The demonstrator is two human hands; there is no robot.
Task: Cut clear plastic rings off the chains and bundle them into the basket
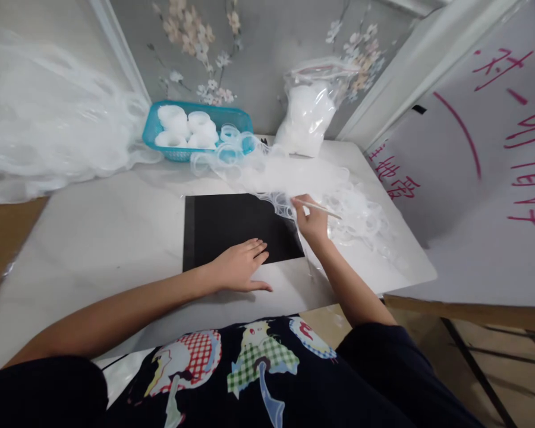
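My left hand (241, 266) lies flat, fingers stretched out, on the near edge of a black mat (223, 226) on the white table (93, 238). My right hand (311, 221) is closed round a thin wooden stick (323, 208), whose tip points right into a heap of clear plastic rings (339, 202) spread over the mat's far right corner.
A teal basket (160, 128) with white round cups and clear rings stands at the back of the table. A clear bag of white pieces (310, 113) leans on the wall. White netting (40, 131) lies at the left. A white board with pink writing (485, 178) stands at the right.
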